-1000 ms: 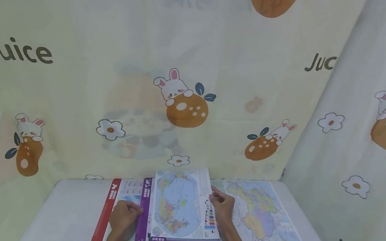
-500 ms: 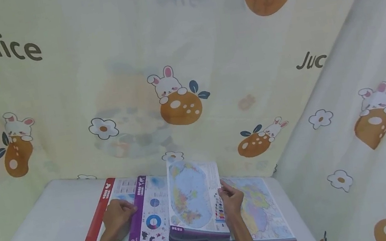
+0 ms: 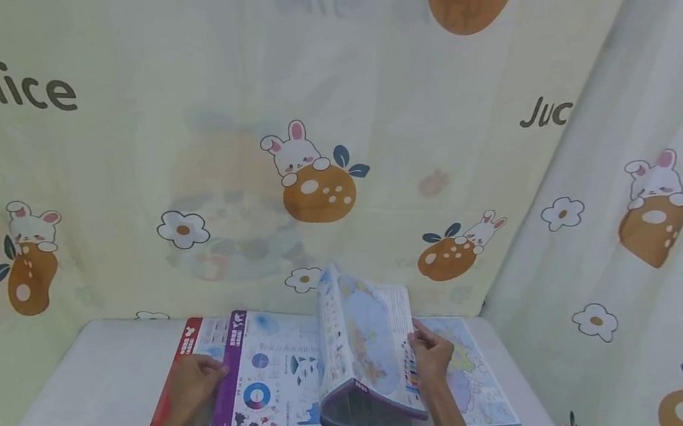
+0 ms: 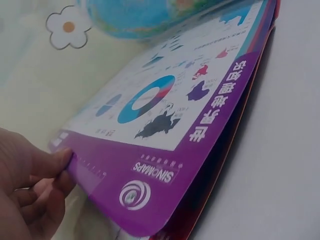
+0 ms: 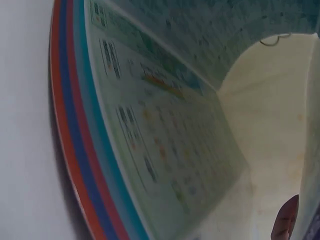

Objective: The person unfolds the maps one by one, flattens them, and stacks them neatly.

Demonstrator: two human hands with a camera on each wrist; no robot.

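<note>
A purple-edged folding map (image 3: pixel 271 368) lies over a red-edged map (image 3: pixel 159 417) on the table. My left hand (image 3: pixel 189 391) pinches the purple edge between thumb and fingers; the left wrist view shows the thumb tip on that purple strip (image 4: pixel 120 177). With my right hand (image 3: pixel 433 360) I hold the right edge of a raised panel (image 3: pixel 380 338) printed with a world map. That panel bends up and back, its underside arching above the stack. The right wrist view shows layered coloured edges (image 5: pixel 95 150) and one fingertip (image 5: pixel 286 217); the rest of that hand is hidden.
The white table (image 3: pixel 69 419) reaches left and in front of the maps. A printed map panel (image 3: pixel 479 376) extends beyond my right hand. Patterned curtains (image 3: pixel 208 151) hang behind the table and at the right.
My right hand has moved right, carrying the panel's edge. The panel has lifted and curved, uncovering the charts page. My left hand has shifted slightly left with the purple edge.
</note>
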